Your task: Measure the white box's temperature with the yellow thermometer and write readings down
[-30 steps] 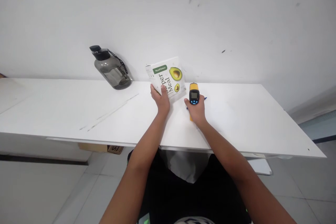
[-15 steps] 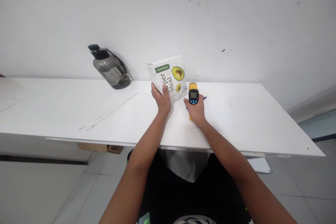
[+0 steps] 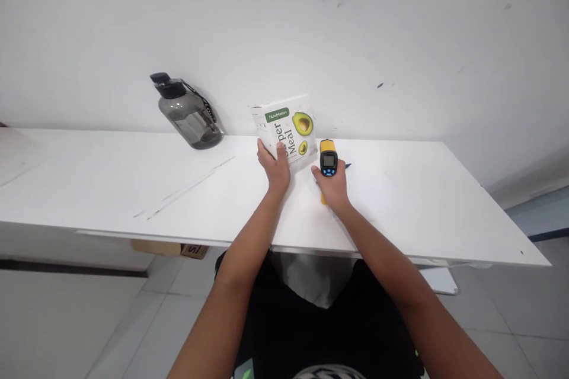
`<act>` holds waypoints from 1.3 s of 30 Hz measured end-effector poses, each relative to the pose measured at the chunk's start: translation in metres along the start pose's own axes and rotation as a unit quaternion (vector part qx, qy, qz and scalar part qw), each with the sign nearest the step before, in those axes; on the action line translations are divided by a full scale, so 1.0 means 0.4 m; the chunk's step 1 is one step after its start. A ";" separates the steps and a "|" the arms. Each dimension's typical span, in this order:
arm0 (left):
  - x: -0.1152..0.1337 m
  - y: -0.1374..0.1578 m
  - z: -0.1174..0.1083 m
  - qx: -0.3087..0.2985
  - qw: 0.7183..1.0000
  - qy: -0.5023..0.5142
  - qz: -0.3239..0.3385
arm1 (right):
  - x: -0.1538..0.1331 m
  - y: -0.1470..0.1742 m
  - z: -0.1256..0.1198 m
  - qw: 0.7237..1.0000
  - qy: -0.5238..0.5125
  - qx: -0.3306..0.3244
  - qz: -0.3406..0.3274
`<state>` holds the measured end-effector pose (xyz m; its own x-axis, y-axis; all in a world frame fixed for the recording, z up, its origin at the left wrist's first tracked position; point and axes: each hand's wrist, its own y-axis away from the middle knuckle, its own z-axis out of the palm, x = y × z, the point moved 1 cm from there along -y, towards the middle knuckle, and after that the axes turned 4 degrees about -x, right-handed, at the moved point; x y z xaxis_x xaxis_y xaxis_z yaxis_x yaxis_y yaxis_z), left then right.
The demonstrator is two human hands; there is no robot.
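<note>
A white carton with avocado pictures [image 3: 291, 124] is tilted upright above the table, its printed face toward me. My left hand [image 3: 276, 169] grips its lower left corner, thumb on the front and fingers round the side. To the right, my right hand [image 3: 334, 185] is closed round the handle of a yellow and black infrared thermometer [image 3: 328, 160]. The thermometer's screen and blue buttons face me, and its nose points toward the wall. Behind my right hand the tip of a blue pen-like thing [image 3: 348, 166] shows; the rest is mostly hidden.
A grey see-through water bottle [image 3: 189, 115] with a black lid stands at the back left, near the wall. The white table [image 3: 422, 201] ends in a slanted edge at right. Below the front edge is a brown cardboard box [image 3: 164, 248].
Almost nothing differs. The view has shifted very slightly; both hands keep hold of the carton and the thermometer in the same places.
</note>
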<state>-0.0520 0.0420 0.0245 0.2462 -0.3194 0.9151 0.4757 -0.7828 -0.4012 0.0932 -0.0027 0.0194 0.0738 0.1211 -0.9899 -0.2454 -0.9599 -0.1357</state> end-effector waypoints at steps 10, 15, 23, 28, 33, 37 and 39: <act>-0.023 -0.004 -0.002 0.010 0.998 -0.047 -0.036 | -0.018 0.013 0.011 0.995 -0.053 -0.084 0.016; -0.036 -0.012 -0.009 0.024 0.997 -0.070 -0.014 | 0.002 0.010 0.013 0.980 -0.105 -0.157 0.058; -0.058 -0.039 -0.017 0.067 0.987 -0.144 0.005 | 0.003 0.014 0.028 0.958 -0.144 -0.234 0.087; -0.059 -0.043 -0.018 0.037 0.974 -0.215 -0.070 | 0.005 0.019 0.030 0.972 -0.074 -0.221 0.022; -0.073 -0.047 -0.017 0.018 0.976 -0.208 -0.061 | 0.000 0.030 0.021 0.982 0.104 -0.156 -0.017; -0.077 -0.050 -0.013 0.033 0.976 -0.210 -0.053 | -0.004 0.033 0.021 0.975 0.160 -0.155 0.013; -0.062 -0.046 -0.017 0.073 0.971 -0.229 -0.003 | -0.001 0.031 0.024 0.978 0.146 -0.148 0.032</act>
<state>-0.0724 0.0607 0.0094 0.5769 -0.0174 0.8166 0.5852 -0.6887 -0.4281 0.0809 -0.0121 0.0178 0.3508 0.0234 -0.9362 0.0291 -0.9995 -0.0140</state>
